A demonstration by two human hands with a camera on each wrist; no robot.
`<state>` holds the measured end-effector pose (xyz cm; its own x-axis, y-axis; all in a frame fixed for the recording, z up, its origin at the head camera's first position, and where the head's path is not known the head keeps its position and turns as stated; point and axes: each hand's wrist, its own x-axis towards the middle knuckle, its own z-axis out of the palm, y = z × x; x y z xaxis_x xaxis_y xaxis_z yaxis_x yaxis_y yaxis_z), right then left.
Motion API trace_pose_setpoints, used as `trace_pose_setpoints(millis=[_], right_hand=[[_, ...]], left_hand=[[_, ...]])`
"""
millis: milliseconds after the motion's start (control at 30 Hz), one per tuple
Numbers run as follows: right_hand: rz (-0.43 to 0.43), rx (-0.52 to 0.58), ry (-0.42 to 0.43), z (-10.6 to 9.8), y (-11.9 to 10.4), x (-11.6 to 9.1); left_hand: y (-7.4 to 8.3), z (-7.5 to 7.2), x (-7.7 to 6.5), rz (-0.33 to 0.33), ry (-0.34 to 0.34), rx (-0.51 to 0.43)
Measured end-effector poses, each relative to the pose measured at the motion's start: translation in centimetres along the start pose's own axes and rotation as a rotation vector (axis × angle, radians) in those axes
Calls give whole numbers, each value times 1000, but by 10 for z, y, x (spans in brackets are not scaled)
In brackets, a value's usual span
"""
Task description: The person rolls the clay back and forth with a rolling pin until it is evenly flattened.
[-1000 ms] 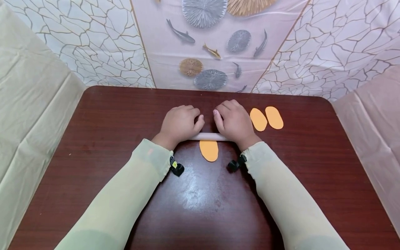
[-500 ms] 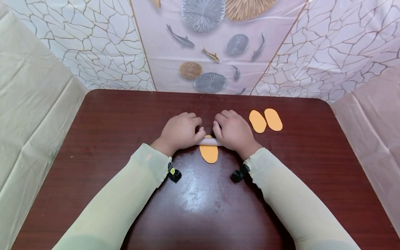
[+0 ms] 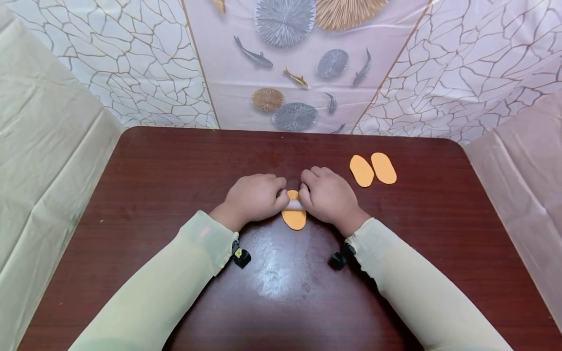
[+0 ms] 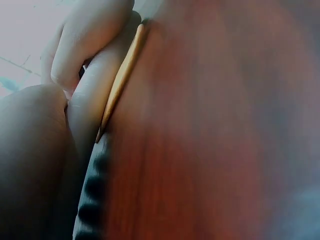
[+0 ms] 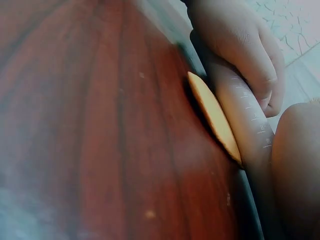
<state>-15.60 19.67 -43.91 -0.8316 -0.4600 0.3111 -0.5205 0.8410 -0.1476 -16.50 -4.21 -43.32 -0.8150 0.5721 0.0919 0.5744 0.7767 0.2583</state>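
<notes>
A pale rolling pin (image 3: 294,204) lies crosswise over a flat orange oval of dough (image 3: 293,221), which shows above and below it. My left hand (image 3: 256,197) holds the pin's left part, and my right hand (image 3: 330,199) holds the right part, fingers curled over it. Both ends of the pin are hidden under the hands. In the right wrist view, the pin (image 5: 250,117) carries small printed scale marks, and the dough's edge (image 5: 214,117) shows along its near side. From the left wrist, the dough (image 4: 121,80) appears as a thin strip beside the pin (image 4: 90,95).
Two more orange ovals, one pointed (image 3: 362,171) and one rounder (image 3: 384,168), lie side by side at the back right of the dark wooden table (image 3: 175,165). A patterned cloth (image 3: 290,73) hangs behind the table's far edge.
Both hands have drawn the rolling pin toward the body, from the dough's far end to about its middle. The dough's far tip now shows beyond the pin.
</notes>
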Motion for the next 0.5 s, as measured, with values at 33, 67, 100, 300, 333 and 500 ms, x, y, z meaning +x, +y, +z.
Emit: trace_pose_setpoints(millis=[33,67,100,300,333,500], right_hand=[[-3,-5,-2,0,-1,-1],[-4,-11,-4,-1,-2,-3],[-6,-18,-7,-1,-3,-4],[-45,-52,-27,0,-8,-14],[-55,-56,-26,0,-8,-16],[-94,-55,-19,0,-11,-25]], left_hand=[[1,0,-2,5,1,2],[2,1,-3,9,3,4],[3,1,-5,17,6,9],[6,5,-14,72,42,43],[6,5,-16,80,46,49],[9,3,-23,110,23,55]])
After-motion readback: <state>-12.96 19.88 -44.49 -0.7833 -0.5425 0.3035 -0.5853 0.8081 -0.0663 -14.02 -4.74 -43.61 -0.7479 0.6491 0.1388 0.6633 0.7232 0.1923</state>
